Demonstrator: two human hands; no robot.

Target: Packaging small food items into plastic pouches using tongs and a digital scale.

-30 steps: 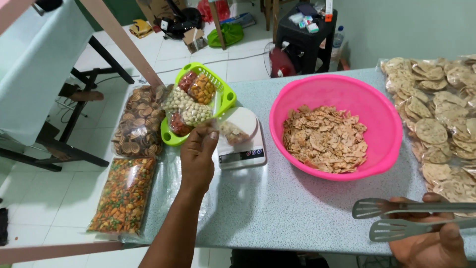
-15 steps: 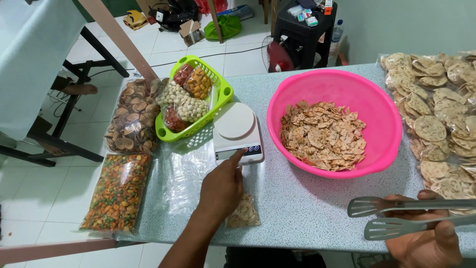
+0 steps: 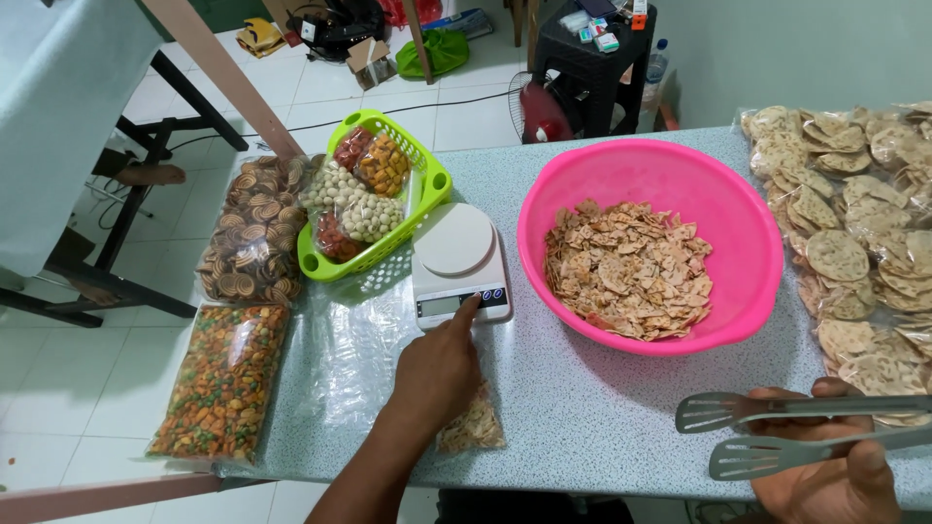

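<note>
While the left hand (image 3: 439, 374) a second ago lay up by the green basket (image 3: 427, 189), over the scale (image 3: 456, 264), it is now drawn back toward the table's near edge, w/ a small filled bag of chips (image 3: 473, 427) lying just beside the wrist. Judged from this, the bag is off the scale, whose round plate is bare, and the hand is at the controls. Index finger is stretched out, tip touching the scale's front panel next to the display; other fingers are curled loosely under, grasping nothing. Right hand (image 3: 825, 475), bottom right, is clenched round the handles of metal tongs (image 3: 767, 432); the slotted tong blades stand apart, nothing between them, pointing left over the speckled table (image 3: 582, 408). Pink bowl (image 3: 748, 233) of chips sits between scale and tongs, approx. centre. Flat plastic sheets (image 3: 359, 340) lie left of the hand; bagged snacks (image 3: 223, 383) lie further left, round crackers (image 3: 854, 243) far right.
</note>
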